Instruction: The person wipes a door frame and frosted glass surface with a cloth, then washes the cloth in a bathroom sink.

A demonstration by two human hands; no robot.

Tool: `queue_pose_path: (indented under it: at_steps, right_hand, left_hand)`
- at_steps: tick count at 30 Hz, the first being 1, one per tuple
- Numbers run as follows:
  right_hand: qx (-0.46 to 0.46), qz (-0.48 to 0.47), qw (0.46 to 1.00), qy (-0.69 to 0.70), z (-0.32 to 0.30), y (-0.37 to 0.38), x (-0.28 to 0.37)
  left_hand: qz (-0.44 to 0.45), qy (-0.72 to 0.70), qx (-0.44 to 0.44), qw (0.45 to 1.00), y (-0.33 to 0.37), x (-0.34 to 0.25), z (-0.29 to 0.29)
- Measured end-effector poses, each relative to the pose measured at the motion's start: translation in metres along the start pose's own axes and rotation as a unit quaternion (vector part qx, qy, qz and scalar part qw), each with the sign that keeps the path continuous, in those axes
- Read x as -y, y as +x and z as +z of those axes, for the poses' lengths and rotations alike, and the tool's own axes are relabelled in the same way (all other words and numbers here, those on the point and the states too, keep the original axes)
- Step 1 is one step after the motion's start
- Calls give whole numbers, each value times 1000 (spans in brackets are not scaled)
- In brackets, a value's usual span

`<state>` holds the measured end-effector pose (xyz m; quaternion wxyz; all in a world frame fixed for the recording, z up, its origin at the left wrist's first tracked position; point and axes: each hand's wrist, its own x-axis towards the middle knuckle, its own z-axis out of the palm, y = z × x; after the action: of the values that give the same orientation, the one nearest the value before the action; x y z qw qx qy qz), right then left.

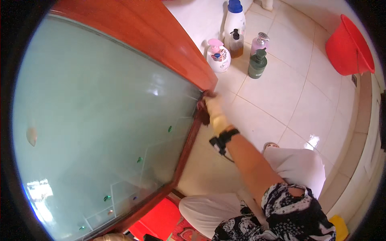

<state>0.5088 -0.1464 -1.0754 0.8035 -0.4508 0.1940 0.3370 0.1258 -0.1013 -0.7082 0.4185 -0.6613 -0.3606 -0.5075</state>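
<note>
My right hand, in a pale yellowish glove and blurred, reaches to the edge of a wooden-framed glass door. A dark reddish-brown, cloth-like piece shows at its fingers, pressed to the frame corner; the blur hides its exact kind. A black strap with a small device circles that wrist. The door's frosted glass panel fills the left side, bordered by a reddish wood frame. At the lower edge, a tan shape may be my left hand, cut off with no fingers showing.
Beyond the door edge, a pink-topped pump bottle, a blue-capped white bottle, an amber pump bottle, a pink one and a green one stand on pale tiles. A red bucket sits far right; something red lies below.
</note>
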Motion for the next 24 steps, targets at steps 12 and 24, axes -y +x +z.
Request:
queue_pose_path:
  at_steps: [12, 24]
  right_hand:
    - [10, -58, 891, -451, 3, -90, -73]
    - [-23, -138, 878, -457, -1, -47, -41]
  left_hand:
    - [20, -14, -26, 999, 5, -7, 6]
    - [39, 70, -23, 997, -1, 17, -5]
